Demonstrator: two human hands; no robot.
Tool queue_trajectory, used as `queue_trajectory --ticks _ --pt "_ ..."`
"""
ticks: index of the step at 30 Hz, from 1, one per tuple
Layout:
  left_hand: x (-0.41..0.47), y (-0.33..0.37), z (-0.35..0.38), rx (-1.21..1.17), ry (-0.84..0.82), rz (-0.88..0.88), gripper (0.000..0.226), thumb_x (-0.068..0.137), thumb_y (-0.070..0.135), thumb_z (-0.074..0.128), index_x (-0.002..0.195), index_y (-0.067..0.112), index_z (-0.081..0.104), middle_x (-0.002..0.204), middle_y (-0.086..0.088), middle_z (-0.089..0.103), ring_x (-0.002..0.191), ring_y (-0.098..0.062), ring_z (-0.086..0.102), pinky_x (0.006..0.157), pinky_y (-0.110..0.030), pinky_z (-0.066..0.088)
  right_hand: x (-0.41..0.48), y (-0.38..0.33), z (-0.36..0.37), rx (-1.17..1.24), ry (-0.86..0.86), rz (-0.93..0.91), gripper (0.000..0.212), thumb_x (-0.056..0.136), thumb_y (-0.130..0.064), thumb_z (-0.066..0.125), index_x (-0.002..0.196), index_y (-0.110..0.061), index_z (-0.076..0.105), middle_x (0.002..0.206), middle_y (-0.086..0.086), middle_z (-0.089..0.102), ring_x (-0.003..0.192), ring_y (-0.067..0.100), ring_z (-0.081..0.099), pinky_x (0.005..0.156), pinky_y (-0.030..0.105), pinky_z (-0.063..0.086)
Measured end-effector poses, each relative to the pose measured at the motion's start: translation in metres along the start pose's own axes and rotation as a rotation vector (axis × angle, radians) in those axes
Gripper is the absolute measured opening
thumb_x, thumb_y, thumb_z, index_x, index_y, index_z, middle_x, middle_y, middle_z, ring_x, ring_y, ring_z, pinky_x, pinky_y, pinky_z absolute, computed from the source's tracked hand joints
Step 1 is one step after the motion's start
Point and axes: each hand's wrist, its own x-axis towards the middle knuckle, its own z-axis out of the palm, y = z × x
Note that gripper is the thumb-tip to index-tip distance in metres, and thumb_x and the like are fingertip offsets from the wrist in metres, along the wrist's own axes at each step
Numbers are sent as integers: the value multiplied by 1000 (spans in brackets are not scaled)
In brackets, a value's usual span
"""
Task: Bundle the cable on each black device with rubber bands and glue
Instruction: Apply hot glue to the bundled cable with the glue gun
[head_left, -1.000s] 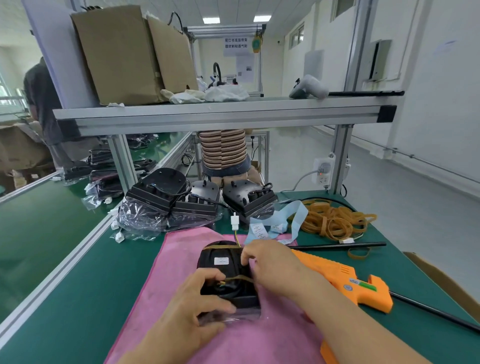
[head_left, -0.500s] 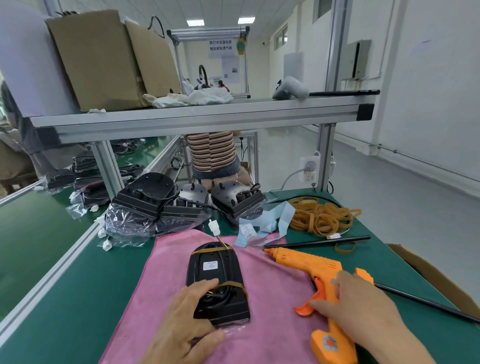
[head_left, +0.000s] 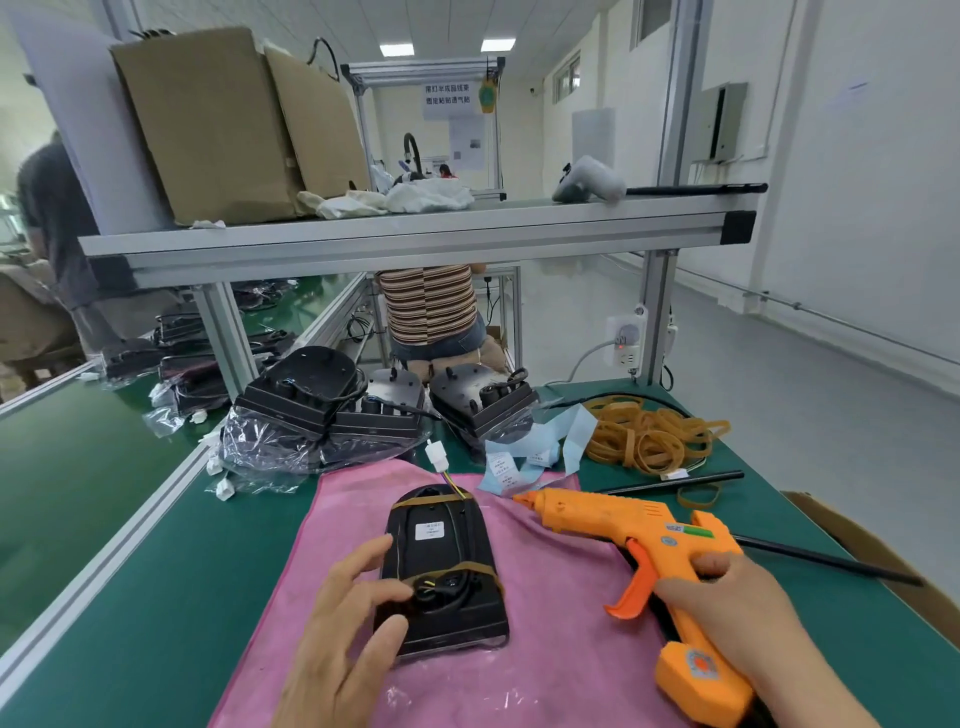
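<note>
The black device (head_left: 441, 561) lies flat on the pink cloth (head_left: 545, 665), left of the cloth's centre, with its rounded end toward the cloth's far edge. Two rubber bands cross the device: one (head_left: 431, 501) at the end nearer the cloth's far edge, one (head_left: 488, 571) at the end nearer me. The coiled cable (head_left: 441, 590) sits under the nearer band, and its white connector (head_left: 435, 453) projects just past the cloth's far edge. My left hand (head_left: 343, 639) is over the left part of the cloth, fingers spread and only slightly bent, gripping nothing; the fingertips and thumb rest on the device's left side, one fingertip touching the coil. My right hand (head_left: 737, 613) is over the right part of the cloth, fingers curled round the handle of the orange glue gun (head_left: 623, 525). The gun's nozzle points toward the cloth's far edge and is apart from the device. I cannot tell whether the gun touches the cloth. Beyond the cloth's far right corner lies a pile of loose rubber bands (head_left: 654, 436). Beyond its far left corner, more black devices (head_left: 311, 395) are stacked on clear plastic bags.
</note>
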Motion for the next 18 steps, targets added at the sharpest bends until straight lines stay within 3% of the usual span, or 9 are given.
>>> queue_trajectory --ticks 4,8,11,13,15,18 --pt "1 -2 1 -98 28 -90 28 84 45 50 109 41 63 137 19 51 130 -9 50 100 -23 47 -4 -8 -4 410 -193 150 17 71 -15 80 80 -11 66 62 5 67 52 19 60 49 26 40" --pt "0 -8 2 -81 16 -128 35 85 48 50 114 37 65 136 18 52 131 -12 50 101 -29 47 -8 -23 -8 723 -455 196 34 58 -11 73 88 2 64 66 18 58 50 22 51 47 29 46" --pt "1 -9 2 -41 -3 -134 40 87 49 49 117 30 67 133 20 54 129 -6 49 100 -14 42 -12 -32 -13 753 -573 79 43 47 -1 78 88 0 66 76 21 61 59 26 59 58 36 52" --pt "2 -9 3 7 -21 -127 34 89 46 48 112 32 68 131 17 56 126 -1 49 100 -7 36 -15 -38 -15 767 -647 -19 42 54 0 74 96 -2 68 92 22 70 80 31 71 74 43 61" --pt "2 -10 4 29 -27 -143 25 91 35 52 109 32 69 130 13 57 124 1 50 101 -10 36 -18 -45 -15 730 -734 -119 56 59 -5 72 115 -3 63 108 23 71 102 33 70 82 46 60" --pt "2 -9 4 44 -32 -172 21 96 29 52 108 29 70 128 12 58 122 0 51 102 -13 37 -21 -51 -12 661 -806 -215 64 62 -2 71 124 -4 55 110 25 69 106 39 68 79 42 60"
